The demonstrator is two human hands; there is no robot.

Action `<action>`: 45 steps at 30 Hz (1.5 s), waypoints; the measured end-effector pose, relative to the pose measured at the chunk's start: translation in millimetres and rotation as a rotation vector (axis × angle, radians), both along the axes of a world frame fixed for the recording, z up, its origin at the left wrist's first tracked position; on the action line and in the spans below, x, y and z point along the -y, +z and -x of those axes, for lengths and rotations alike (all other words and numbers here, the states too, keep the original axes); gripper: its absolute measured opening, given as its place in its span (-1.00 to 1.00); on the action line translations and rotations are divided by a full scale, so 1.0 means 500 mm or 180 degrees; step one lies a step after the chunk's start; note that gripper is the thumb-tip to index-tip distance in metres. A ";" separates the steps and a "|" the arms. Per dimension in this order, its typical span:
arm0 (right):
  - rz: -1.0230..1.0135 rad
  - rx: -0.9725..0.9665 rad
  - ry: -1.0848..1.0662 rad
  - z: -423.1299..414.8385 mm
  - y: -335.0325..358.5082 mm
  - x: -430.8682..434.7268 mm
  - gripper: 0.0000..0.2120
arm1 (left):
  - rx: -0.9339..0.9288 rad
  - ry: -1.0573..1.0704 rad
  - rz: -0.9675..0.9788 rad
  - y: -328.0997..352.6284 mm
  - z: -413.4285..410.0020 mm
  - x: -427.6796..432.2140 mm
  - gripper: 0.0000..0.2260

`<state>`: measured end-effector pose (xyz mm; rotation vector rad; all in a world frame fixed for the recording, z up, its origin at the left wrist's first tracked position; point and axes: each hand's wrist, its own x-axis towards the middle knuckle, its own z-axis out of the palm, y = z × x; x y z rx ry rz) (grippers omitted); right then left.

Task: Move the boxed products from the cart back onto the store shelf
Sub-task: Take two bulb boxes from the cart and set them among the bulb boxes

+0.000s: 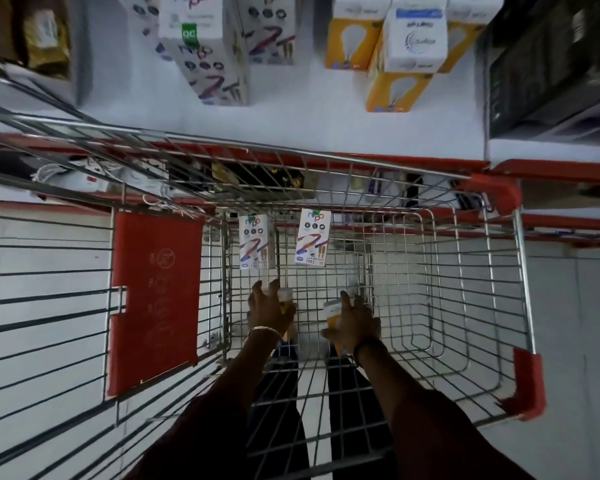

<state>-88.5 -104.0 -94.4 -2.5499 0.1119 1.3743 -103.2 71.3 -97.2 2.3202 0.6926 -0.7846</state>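
- Both hands reach down inside the wire cart point(482, 271).
- The left hand point(269, 308) curls its fingers over a small yellow-and-white box point(286, 297) on the cart floor.
- The right hand point(355, 322) grips a second yellow-and-white box point(333, 311), thumb along its side.
- Two white boxes point(257, 242) with colourful print stand just beyond the hands, against the cart's far wall.
- The shelf point(291, 123) above carries matching boxes.

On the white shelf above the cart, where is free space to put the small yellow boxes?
The shelf is bare along its front edge and between the Nippo boxes and the bulb boxes. It is crowded behind those stacks and at the right by the dark box.
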 end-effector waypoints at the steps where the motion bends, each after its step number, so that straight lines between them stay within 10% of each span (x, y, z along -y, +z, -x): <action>1: 0.0072 0.0115 0.0035 0.001 -0.003 -0.005 -0.13 | -0.0067 0.0079 0.0006 -0.015 0.001 -0.002 -0.42; 13: -0.0579 0.0576 -0.1126 -0.057 0.096 0.044 -0.36 | 0.0590 0.0173 0.0390 0.094 -0.043 0.003 -0.54; 34: -0.1407 0.3729 -0.1587 -0.276 0.591 0.116 -0.56 | 0.3451 0.0524 0.0380 0.588 -0.301 0.082 -0.57; 45: -0.0943 0.3379 -0.1465 -0.451 0.467 0.086 -0.57 | 0.3020 0.0652 0.0341 0.463 -0.469 0.111 -0.57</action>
